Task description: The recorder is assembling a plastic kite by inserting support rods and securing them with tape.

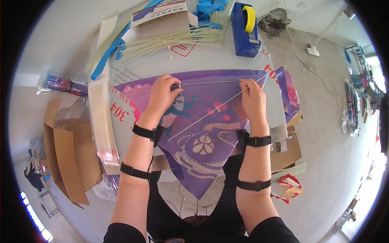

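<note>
A purple triangular kite [190,154] with cartoon figures and pink balloons lies across the table, its point hanging over the near edge. My left hand [162,95] is closed in a pinch on a thin pale rod [210,83] that runs along the kite's far side. A second thin rod [198,120] crosses the kite diagonally, with a small light fitting [218,109] around its middle. My right hand [254,99] pinches this diagonal rod near its upper right end. My fingertips partly hide both grips.
Bundles of pale thin rods [162,47], an open box [162,28] and blue ribbon [106,56] lie at the table's far side. Beside them stands a blue tape dispenser [243,44]. Cardboard boxes flank the table, one [71,158] at left, another [287,156] at right.
</note>
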Tool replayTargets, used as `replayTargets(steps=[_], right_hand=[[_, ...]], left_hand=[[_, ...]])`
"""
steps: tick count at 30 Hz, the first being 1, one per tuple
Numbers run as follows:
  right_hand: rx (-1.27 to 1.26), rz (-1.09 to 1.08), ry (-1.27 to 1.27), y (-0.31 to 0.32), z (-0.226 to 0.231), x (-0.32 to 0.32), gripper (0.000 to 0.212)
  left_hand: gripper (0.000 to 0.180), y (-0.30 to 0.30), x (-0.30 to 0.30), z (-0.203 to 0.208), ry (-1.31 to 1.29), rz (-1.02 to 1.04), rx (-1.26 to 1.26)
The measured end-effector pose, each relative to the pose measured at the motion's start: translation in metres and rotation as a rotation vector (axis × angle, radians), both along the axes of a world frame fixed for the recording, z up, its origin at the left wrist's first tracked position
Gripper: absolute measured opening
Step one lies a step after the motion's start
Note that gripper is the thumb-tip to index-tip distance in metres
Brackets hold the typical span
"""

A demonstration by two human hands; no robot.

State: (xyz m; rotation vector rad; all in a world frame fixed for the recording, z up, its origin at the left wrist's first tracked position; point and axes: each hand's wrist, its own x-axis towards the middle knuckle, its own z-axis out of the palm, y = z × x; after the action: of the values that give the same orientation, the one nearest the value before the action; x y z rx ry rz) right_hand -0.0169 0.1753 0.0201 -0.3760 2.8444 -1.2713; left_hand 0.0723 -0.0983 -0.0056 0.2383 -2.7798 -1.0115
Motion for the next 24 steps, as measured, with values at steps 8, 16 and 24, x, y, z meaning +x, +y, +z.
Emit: replayTargets(steps=[8, 16, 24], right_hand=[[-0.022, 0.107, 0.041, 0.000, 0.000, 0.001, 0.008], [-0.027, 0.109, 0.041, -0.001, -0.001, 0.001, 0.007], [0.031, 0.117, 0.111, 0.002, -0.001, -0.001, 0.007]], left_hand=[[0.023, 0.003, -0.001, 0.001, 0.001, 0.000, -0.004], [0.025, 0.003, 0.005, 0.010, -0.005, 0.019, -0.024], [0.032, -0.008, 0.036, 0.013, 0.099, 0.020, -0.277]])
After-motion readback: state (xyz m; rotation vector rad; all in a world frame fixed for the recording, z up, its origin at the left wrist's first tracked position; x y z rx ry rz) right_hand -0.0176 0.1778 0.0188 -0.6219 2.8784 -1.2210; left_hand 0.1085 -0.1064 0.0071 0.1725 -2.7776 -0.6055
